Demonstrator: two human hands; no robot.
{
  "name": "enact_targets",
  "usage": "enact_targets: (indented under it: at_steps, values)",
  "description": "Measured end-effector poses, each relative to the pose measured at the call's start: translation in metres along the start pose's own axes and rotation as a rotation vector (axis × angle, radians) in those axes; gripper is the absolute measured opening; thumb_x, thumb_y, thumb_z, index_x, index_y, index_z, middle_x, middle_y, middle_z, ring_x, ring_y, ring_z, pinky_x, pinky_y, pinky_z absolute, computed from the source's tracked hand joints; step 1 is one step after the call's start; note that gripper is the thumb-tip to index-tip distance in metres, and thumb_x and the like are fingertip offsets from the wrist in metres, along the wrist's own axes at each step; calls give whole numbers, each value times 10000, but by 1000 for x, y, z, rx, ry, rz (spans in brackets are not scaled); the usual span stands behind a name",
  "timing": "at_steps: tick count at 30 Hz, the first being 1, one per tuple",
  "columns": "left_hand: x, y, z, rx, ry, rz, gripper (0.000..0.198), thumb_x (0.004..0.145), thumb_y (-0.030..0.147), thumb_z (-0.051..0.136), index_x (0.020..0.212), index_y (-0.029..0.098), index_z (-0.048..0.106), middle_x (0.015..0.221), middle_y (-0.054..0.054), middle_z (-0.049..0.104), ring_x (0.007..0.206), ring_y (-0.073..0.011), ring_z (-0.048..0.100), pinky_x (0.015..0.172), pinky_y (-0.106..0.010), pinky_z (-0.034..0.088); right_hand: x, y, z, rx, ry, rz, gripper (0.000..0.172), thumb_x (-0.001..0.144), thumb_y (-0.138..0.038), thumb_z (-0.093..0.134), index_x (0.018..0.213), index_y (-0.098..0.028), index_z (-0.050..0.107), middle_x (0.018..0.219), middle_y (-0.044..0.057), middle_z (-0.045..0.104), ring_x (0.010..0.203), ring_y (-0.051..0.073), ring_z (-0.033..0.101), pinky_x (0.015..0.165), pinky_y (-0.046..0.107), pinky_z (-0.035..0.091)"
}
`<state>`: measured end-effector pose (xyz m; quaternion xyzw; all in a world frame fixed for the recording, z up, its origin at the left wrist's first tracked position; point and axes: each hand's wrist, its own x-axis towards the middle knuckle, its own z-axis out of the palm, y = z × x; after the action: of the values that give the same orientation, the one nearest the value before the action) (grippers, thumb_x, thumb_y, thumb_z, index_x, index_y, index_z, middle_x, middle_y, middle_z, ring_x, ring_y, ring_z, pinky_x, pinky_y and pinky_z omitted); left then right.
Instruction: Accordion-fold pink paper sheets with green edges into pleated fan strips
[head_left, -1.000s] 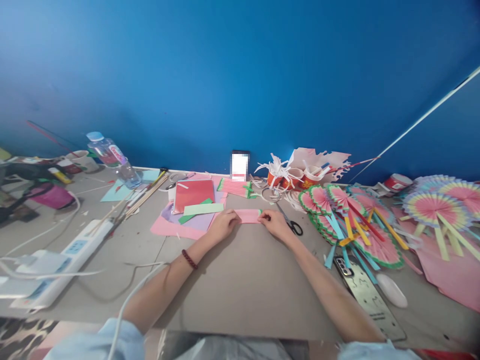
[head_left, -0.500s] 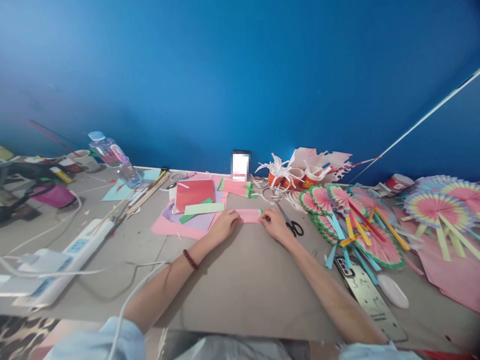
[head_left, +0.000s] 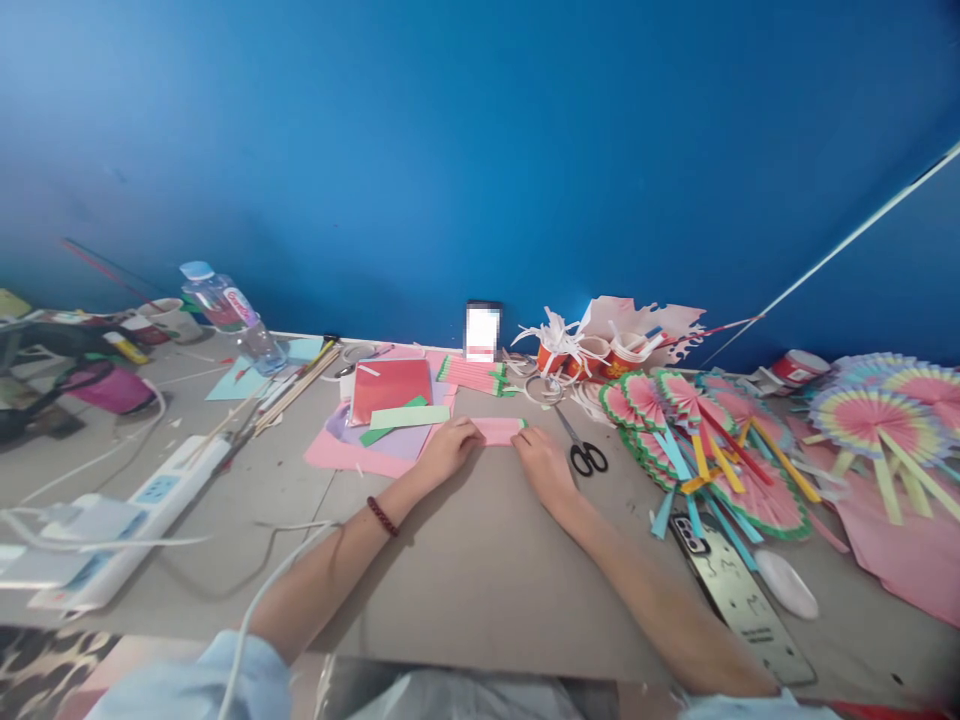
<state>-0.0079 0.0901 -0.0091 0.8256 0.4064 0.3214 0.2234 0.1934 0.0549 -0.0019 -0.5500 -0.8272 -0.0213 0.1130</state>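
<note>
Grey tabletop (head_left: 465,560) beneath a pink paper strip (head_left: 498,432), green at one end

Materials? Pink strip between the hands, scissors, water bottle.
Pink strip: likely paper, matte; looks thin, with no clear gloss.
Scissors: handles probably plastic, going by the smooth black loops; blades look like metal, grey and slim.
Water bottle: apparently clear plastic, glossy; see-through wall with highlights. Pale blue cap probably plastic too.

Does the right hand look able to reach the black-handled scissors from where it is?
Probably yes: the black-handled scissors lie just beside the right hand, handles uncovered, though its fingers touch the pink paper strip.
</note>
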Motion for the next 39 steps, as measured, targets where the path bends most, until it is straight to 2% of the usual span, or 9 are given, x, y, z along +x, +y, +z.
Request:
enact_targets:
  at_steps: [4,8,15,23,39]
  values:
    - [2,-1,1,30,-1,-2,175,854,127,480,801,171,640,821,-35,603,801,-142,559,746,-265,446,-7,-17,-4,-141,-58,54,320,822,-58,462,1088,-168,602,961,131,640,879,236,567,768,336,420]
    - [3,1,-4,60,-8,-33,188,851,129,485,813,181,662,839,-37,629,807,-145,569,763,-271,448,-13,-29,-4,-187,-54,37,403,825,-89,462,1218,-134,540,1076,188,611,994,279,558,784,369,444]
    - [2,-7,-16,46,-43,-49,178,837,141,508,834,170,683,847,-50,654,806,-157,585,770,-276,448,-12,-32,-6,-157,-61,31,395,823,-94,464,1206,-74,559,1081,232,614,1019,296,565,830,397,464]
    - [4,-16,-10,-38,-14,-206,113,789,207,562,810,172,667,834,-40,656,790,-163,593,741,-265,453,-12,-34,-10,-220,-116,48,406,836,-103,470,1235,-70,536,1133,231,607,1063,268,572,854,381,475]
    - [2,-13,-13,-52,-33,-196,111,790,222,547,740,172,632,815,-33,635,777,-162,583,744,-275,451,-11,-34,-11,-258,-150,39,411,842,-111,469,1246,-76,532,1142,222,608,1073,258,570,856,363,469]
